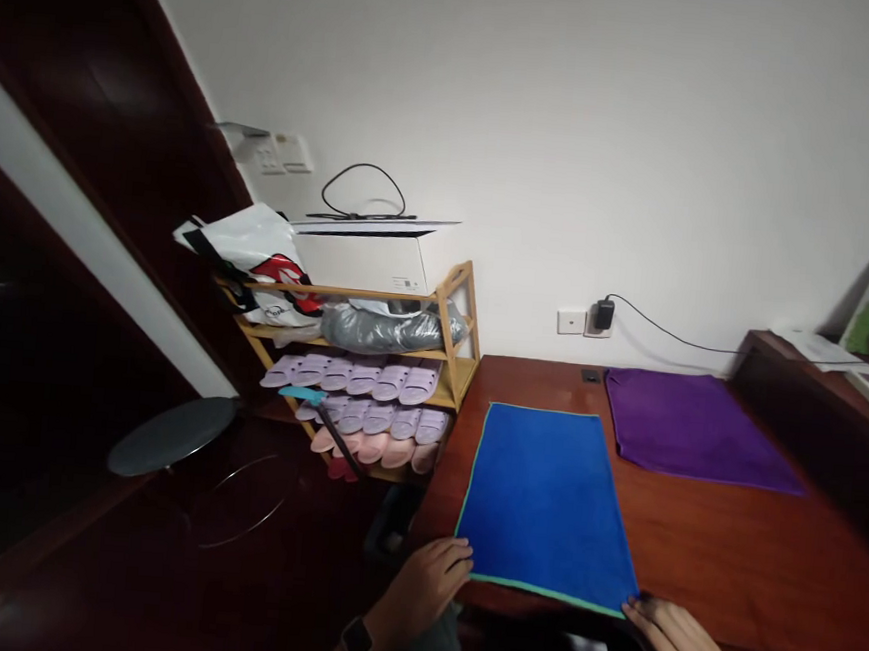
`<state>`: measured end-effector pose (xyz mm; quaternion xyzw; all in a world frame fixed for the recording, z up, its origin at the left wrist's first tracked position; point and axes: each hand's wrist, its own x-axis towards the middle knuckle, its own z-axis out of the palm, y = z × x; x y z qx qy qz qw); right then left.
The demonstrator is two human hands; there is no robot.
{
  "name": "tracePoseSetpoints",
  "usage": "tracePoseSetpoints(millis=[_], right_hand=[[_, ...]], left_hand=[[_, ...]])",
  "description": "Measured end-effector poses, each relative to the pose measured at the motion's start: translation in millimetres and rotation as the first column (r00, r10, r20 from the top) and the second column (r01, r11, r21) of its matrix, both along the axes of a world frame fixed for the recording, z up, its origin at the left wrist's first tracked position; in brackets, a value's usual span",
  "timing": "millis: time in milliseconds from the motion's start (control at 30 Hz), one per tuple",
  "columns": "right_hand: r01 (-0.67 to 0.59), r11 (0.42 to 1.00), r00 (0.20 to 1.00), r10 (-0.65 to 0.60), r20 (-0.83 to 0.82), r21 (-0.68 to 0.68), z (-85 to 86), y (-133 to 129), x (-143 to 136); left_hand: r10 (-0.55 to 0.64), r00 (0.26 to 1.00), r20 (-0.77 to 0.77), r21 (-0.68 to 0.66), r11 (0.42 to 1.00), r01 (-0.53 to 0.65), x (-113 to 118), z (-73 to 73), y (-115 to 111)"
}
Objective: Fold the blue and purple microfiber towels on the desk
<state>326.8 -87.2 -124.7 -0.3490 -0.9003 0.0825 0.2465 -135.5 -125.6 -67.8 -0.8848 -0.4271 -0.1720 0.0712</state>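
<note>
A blue cloth [548,505] with a green edge lies spread flat on the reddish-brown wooden desk [724,559]. At its near left corner my left hand [431,576], with a watch on the wrist, has its fingers closed on the edge. My right hand [673,635] pinches the near right corner between thumb and fingers. The near edge runs between both hands along the front of the desk. Beyond it to the right rests a purple cloth [697,426], also laid flat and touched by neither hand.
Left of the desk stands a wooden rack [461,368] with rows of slippers [362,375], a white box [364,260] and a plastic bag [261,242]. A round stool [174,435] is further left. A black charger [604,314] with a cable is plugged into the wall.
</note>
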Motion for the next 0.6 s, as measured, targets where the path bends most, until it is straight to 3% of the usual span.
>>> tracePoseSetpoints(millis=[200, 333, 433, 500, 600], right_hand=[[0.031, 0.995, 0.996, -0.038, -0.083, -0.094, 16.5, 3, -10], [0.050, 0.990, 0.975, -0.076, -0.209, -0.130, 56.3, 7, -13], [0.059, 0.991, 0.963, -0.087, -0.254, -0.116, 90.0, 10, -16], [0.060, 0.993, 0.966, -0.084, -0.244, -0.106, 102.9, 10, -17], [0.045, 0.992, 0.979, -0.067, -0.193, -0.117, 104.0, 3, -20]], left_hand=[[-0.043, 0.998, 0.037, 0.006, 0.999, 0.042, -5, 20.1, 2], [0.011, 0.995, 0.096, 0.052, 0.999, -0.016, -2, 53.0, 12], [-0.012, 0.993, 0.120, 0.110, 0.994, -0.002, 0, 75.2, 22], [-0.031, 0.992, 0.118, 0.134, 0.991, 0.015, 1, 79.5, 24], [-0.044, 0.994, 0.095, 0.128, 0.991, 0.032, 3, 66.9, 18]])
